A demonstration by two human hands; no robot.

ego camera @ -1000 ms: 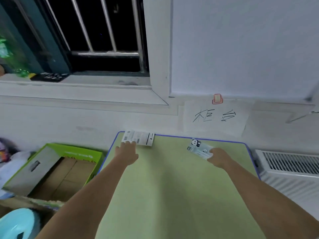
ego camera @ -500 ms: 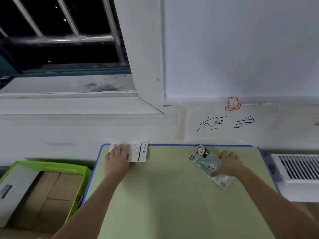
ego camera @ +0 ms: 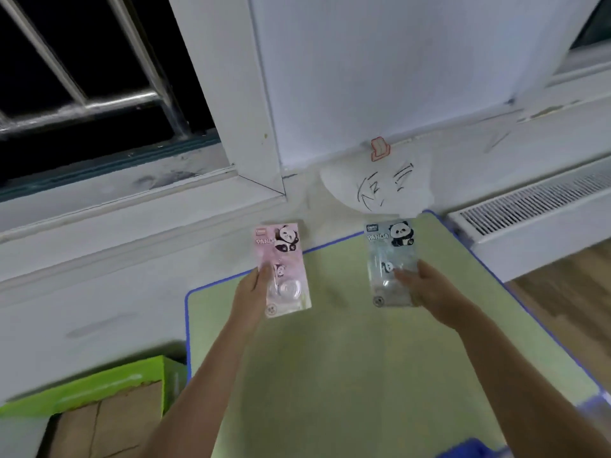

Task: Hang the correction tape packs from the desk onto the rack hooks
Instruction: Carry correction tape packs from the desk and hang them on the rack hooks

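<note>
My left hand [ego camera: 253, 287] grips a pink panda correction tape pack [ego camera: 285, 259] by its left edge, held upright above the far left corner of the green desk [ego camera: 347, 358]. My right hand [ego camera: 426, 285] grips a pale blue panda correction tape pack [ego camera: 386, 246] by its lower right side, raised above the desk's far right part. Both packs face me, printed fronts up. No rack or hooks are in view.
A white wall with a hand-written paper sign [ego camera: 380, 183] stands behind the desk. A barred window [ego camera: 82, 94] is at the upper left, a radiator grille [ego camera: 535, 200] at the right. A green cardboard box [ego camera: 99, 408] sits left of the desk.
Both packs were lifted off the desk and turned upright. The left pack now shows its pink front instead of its white back. The camera view swung and tilted.
</note>
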